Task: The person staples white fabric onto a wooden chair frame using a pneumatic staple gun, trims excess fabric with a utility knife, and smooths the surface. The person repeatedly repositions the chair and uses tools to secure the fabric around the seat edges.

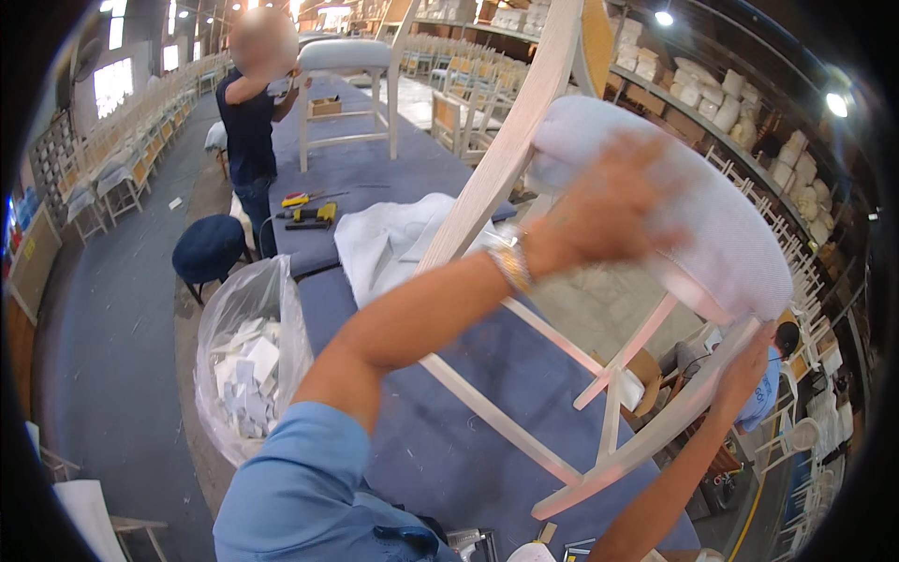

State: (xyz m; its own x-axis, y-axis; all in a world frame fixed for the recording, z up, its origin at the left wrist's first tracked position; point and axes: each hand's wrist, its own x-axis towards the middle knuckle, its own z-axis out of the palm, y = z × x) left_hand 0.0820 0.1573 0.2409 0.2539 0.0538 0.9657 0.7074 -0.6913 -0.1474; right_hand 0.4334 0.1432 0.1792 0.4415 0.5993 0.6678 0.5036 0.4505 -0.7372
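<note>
A pale wooden chair (496,412) with a light blue-grey fabric seat (726,211) stands tilted over the table in front of me. My left hand (609,201), with a metal watch at the wrist, is over the seat fabric. Motion smears its fingers, so their shape does not show. At the right, my right hand (744,370) is closed around the front chair leg (670,421), just below the seat. Behind the chair's back post lies a piece of white fabric (375,239) on the table.
The blue-covered table (449,468) bears a yellow and black staple gun (314,217) and, farther off, another chair (346,56). A co-worker (248,131) stands there. Left of the table are a clear bag of scraps (248,365) and a dark blue stool (208,248). Another person (760,389) sits at right.
</note>
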